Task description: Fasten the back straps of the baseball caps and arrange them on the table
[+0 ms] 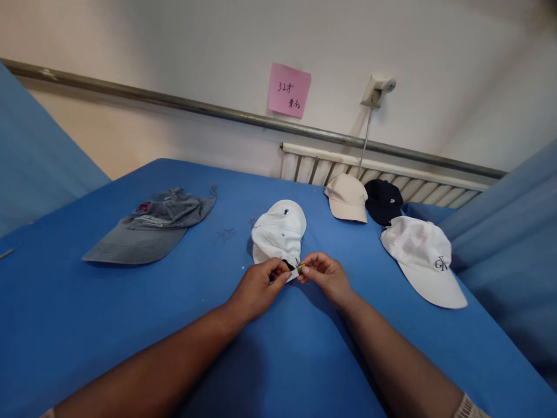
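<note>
– Your L hand point(261, 284) pinches white strap point(294, 274); R hand point(326, 279) gold-tone clasp point(300, 269), both nearly closed. White cap point(281, 229), 12 o'clock of them.
– Risk?
– Strap could slip, prob. if you tug crooked.

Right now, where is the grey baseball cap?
In the head view, the grey baseball cap lies on the left of the blue surface, left of the handled white baseball cap.
</note>
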### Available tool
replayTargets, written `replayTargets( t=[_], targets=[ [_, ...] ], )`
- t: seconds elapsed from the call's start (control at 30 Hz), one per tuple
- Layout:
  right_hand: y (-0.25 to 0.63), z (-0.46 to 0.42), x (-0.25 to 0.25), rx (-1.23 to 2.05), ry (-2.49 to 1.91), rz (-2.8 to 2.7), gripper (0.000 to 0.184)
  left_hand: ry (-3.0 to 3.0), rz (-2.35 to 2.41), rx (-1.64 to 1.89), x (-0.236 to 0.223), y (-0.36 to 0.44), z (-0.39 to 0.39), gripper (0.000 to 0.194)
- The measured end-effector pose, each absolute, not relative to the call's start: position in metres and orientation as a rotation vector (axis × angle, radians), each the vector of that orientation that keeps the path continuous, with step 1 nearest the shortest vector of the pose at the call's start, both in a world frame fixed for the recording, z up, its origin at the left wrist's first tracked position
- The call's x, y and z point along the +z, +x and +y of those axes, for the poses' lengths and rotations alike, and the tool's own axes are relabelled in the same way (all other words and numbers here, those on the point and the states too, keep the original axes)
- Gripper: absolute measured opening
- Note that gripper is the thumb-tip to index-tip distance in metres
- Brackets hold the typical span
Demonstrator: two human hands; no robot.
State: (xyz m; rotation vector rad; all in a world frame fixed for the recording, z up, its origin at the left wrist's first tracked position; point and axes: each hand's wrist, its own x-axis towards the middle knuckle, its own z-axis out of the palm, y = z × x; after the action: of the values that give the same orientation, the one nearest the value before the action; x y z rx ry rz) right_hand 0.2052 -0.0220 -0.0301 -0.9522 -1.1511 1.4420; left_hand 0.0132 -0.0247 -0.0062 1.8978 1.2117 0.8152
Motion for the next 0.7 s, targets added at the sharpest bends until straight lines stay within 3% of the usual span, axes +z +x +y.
replayTargets(
  t=[0.7],
  targets=[
    [0.207,-0.022,-0.037,1.571,-0.86,-1.113,0.031,2.064,1.147,0.728,0.0,0.014,-0.028,0.016]
  ],
)
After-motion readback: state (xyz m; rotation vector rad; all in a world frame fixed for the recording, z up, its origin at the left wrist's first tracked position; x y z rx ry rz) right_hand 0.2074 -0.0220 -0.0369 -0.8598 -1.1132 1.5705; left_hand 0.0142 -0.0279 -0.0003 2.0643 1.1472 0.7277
